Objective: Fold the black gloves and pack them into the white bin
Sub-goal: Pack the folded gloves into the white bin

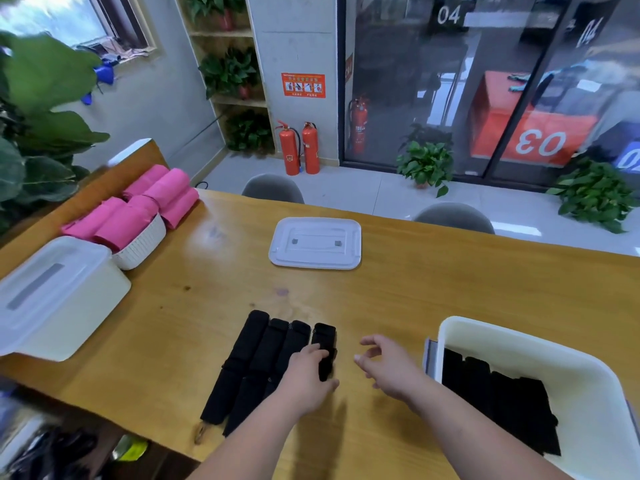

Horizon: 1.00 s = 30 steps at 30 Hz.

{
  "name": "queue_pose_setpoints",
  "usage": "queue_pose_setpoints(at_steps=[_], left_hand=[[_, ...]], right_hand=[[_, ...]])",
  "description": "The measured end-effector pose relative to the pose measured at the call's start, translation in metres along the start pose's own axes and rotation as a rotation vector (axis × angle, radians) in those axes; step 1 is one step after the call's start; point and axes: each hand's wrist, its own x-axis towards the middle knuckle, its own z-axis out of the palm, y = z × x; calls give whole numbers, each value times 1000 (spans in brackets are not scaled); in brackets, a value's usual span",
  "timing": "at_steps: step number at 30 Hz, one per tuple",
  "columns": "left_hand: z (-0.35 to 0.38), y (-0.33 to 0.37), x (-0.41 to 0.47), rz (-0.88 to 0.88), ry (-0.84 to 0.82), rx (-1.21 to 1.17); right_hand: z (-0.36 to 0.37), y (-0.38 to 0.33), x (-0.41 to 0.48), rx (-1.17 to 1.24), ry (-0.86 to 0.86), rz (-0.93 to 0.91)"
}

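Gloves, black and folded into narrow strips, lie side by side in a row of four at the lower centre of the frame, on the wooden worktop. The left hand is grasping the rightmost glove of that row, fingers curled over its top and thumb against its near end. The right hand hovers just to the right of it, above the wood, fingers loosely bent and holding nothing. At the lower right stands the white bin, lidless, with more folded black gloves packed flat along its bottom in a row. A white lid lies flat in the middle of the frame, well apart from the bin. At the left edge sits a closed white box with a translucent cover, and just behind it a white woven basket heaped with pink rolls. Two grey chair backs show at the far edge of the worktop. In the upper centre two red fire extinguishers stand on the floor by a pillar, and a potted plant sits before the glass wall.
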Motion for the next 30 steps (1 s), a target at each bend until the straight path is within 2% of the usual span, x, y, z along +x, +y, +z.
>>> queue_pose_setpoints(at_steps=[7, 12, 18, 23, 30], left_hand=[[21, 2, -9, 38, -25, -81], [22, -2, -5, -86, 53, -167], [17, 2, 7, -217, -51, -262], [22, 4, 8, -263, -79, -365], [15, 7, 1, -333, -22, -617]], right_hand=[[18, 19, 6, -169, -72, 51], [29, 26, 7, -282, -159, 58], [38, 30, 12, -360, -268, 5], [38, 31, 9, -281, -282, 18], [36, 30, -4, -112, -244, 26]])
